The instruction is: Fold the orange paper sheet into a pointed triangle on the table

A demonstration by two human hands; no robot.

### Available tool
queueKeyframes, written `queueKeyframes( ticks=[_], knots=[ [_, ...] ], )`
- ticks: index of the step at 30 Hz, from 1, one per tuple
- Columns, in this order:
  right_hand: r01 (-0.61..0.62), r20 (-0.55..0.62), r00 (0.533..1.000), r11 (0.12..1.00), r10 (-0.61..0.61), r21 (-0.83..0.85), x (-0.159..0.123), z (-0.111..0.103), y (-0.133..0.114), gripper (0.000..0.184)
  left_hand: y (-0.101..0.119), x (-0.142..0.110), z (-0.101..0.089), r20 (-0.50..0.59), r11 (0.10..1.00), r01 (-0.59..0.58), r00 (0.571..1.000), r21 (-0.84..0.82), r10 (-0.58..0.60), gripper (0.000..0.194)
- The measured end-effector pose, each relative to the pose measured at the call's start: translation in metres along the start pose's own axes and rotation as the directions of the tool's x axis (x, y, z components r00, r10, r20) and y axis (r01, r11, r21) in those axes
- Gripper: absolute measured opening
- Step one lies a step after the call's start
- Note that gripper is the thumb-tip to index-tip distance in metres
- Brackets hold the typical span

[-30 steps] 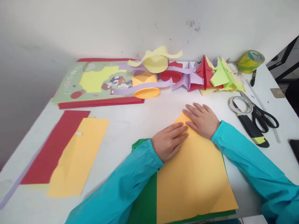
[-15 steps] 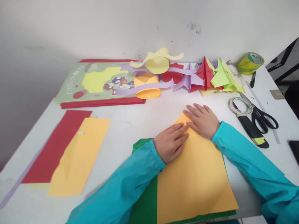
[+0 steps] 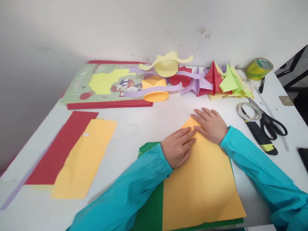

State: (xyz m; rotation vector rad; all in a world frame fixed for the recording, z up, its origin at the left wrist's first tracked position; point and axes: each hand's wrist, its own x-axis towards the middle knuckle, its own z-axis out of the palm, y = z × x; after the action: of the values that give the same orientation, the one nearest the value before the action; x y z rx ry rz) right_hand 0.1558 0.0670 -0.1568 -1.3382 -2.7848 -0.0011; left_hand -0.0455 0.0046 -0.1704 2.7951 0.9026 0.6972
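An orange sheet of paper (image 3: 204, 186) lies in front of me with its far corners folded in toward a point and a crease down its middle. My left hand (image 3: 179, 147) rests on the upper left of the sheet, fingers stretched toward the crease. Across the upper right fold lies my right hand (image 3: 210, 125), flat with fingers apart, its fingertips by the folded tip. Underneath, a green sheet (image 3: 150, 199) shows along the left and bottom edges.
Left are a red strip (image 3: 62, 147) and an orange strip (image 3: 84, 163). Behind stand a picture board (image 3: 79, 83), paper rings (image 3: 155, 86) and folded paper planes (image 3: 213, 78). Right lie scissors (image 3: 271, 123), white tape (image 3: 249, 110), a box cutter (image 3: 261, 136) and yellow tape (image 3: 259, 69).
The view has shifted slightly, so things on the table sit a little further right. Both hands keep nearly the same place on the orange paper.
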Motion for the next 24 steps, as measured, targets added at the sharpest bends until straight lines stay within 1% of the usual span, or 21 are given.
queueKeyframes(
  ticks=[6,8,14,24],
  knots=[
    [-0.033,-0.009,0.999,0.999,0.033,0.034,0.008,-0.006,0.001,0.058,0.001,0.001,-0.001,-0.003,1.0,-0.002,1.0,0.008,0.003,0.036],
    [-0.047,-0.011,0.999,0.998,0.047,0.052,0.011,-0.007,0.001,0.058,0.001,0.001,-0.001,-0.002,1.0,-0.004,1.0,0.005,0.004,0.036],
    [-0.096,-0.032,0.995,0.992,0.099,0.082,0.02,-0.006,0.002,0.055,0.0,0.0,-0.001,0.017,1.0,0.004,1.0,0.001,-0.004,0.036],
    [-0.203,-0.064,0.976,0.975,0.21,0.094,0.04,-0.002,0.005,0.047,0.0,-0.002,0.002,0.001,1.0,0.014,1.0,-0.019,-0.014,0.037]
  ],
)
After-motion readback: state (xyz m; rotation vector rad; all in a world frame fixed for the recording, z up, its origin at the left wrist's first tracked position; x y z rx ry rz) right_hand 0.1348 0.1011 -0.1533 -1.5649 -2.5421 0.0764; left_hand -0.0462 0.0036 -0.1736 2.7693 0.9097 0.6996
